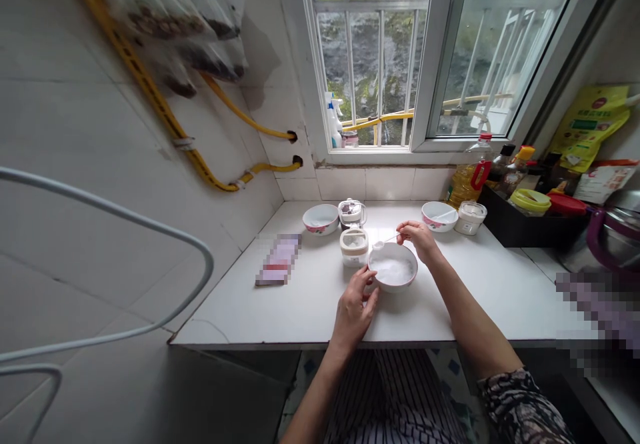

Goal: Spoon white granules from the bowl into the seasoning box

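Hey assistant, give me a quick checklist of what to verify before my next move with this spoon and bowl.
Left hand holding the rim of the white bowl: ok.
Right hand holding the small spoon by its handle, tip at the bowl's rim: ok.
Bowl set back from the front edge of the white table: ok.
Anything on the spoon: cannot tell, too small to see.
What the white contents of the bowl are: cannot tell.
Lid closed on the jar beside the bowl: cannot tell.
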Demonstrator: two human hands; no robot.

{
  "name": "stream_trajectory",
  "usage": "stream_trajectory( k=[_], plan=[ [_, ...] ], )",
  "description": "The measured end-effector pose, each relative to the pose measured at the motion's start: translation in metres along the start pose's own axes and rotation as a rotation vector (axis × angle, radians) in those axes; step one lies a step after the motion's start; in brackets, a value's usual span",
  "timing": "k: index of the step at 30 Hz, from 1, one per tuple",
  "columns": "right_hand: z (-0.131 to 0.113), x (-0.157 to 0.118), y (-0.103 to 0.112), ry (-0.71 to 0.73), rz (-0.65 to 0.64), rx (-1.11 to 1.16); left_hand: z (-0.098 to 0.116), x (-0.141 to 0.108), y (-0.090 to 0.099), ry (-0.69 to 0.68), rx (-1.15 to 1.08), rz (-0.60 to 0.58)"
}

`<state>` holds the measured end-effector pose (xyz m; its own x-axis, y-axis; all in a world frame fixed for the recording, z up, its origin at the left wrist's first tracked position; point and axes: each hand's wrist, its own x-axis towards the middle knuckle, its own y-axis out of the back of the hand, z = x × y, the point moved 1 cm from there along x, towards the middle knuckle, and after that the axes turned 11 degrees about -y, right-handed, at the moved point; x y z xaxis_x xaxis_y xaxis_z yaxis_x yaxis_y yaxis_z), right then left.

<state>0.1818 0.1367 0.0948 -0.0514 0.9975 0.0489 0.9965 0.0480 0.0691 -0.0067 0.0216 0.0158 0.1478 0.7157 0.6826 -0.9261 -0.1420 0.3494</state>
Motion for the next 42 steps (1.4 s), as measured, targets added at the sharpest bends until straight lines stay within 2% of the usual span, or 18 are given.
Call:
stream_trajectory(
  k=[8,12,15,18,20,23,32,38,42],
  plan=[
    [-0.006,-0.013,-0.032,0.214,0.029,-0.097,0.0,0.0,-0.002,0.008,-0.016,0.005],
    [-0.012,-0.024,-0.044,0.465,-0.04,-0.477,0.001,-0.001,-0.002,0.011,-0.022,0.006],
    [-0.016,-0.028,-0.037,0.526,0.055,-0.522,0.0,-0.001,-0.002,0.011,-0.023,0.006],
    [-0.019,-0.026,-0.019,0.471,0.187,-0.484,-0.001,-0.001,-0.002,0.009,-0.022,0.007],
    [-0.018,-0.023,-0.007,0.399,0.215,-0.474,-0.002,-0.001,-0.002,0.007,-0.022,0.008],
    [-0.017,-0.02,0.001,0.367,0.204,-0.489,-0.002,-0.002,-0.001,0.004,-0.02,0.007],
    [-0.01,-0.021,-0.019,0.269,0.03,-0.475,-0.002,-0.001,-0.002,0.005,-0.007,0.007],
    [-0.007,-0.013,-0.007,0.163,0.046,-0.352,-0.002,-0.001,-0.001,0.005,-0.001,-0.004],
    [-0.007,-0.013,-0.007,0.15,0.068,-0.333,-0.001,-0.001,-0.001,0.007,0.003,-0.004]
  ],
)
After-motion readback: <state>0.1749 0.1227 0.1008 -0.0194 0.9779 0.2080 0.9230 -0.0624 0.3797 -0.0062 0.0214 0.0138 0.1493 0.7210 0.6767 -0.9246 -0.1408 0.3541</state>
